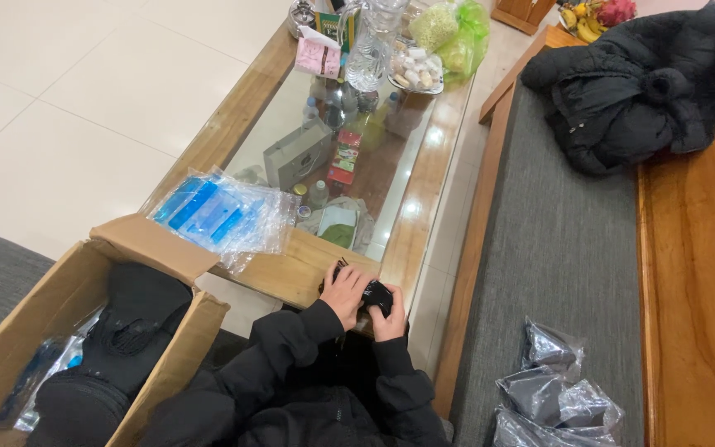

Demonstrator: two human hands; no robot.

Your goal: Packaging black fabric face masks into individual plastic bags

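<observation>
Directly ahead of the grip runs the near wooden edge of the glass-topped table (291,277), with both hands working right at that edge. To the left of the grip, an open cardboard box (59,323) stands close by, its flap reaching toward the table; dark items fill it. Beyond the grip and to its left, a clear plastic bag of blue pieces (221,213) lies on the table corner. To the right, a narrow strip of pale floor separates the table from a grey-cushioned bench (556,248), leaving little side room there. The left hand (344,291) and right hand (389,321) meet around a small black object (374,294), fingers curled closed on it from both sides. Further right of the grip, crumpled silver bags (556,389) rest on the cushion, and a black jacket (639,83) lies at its far end.
</observation>
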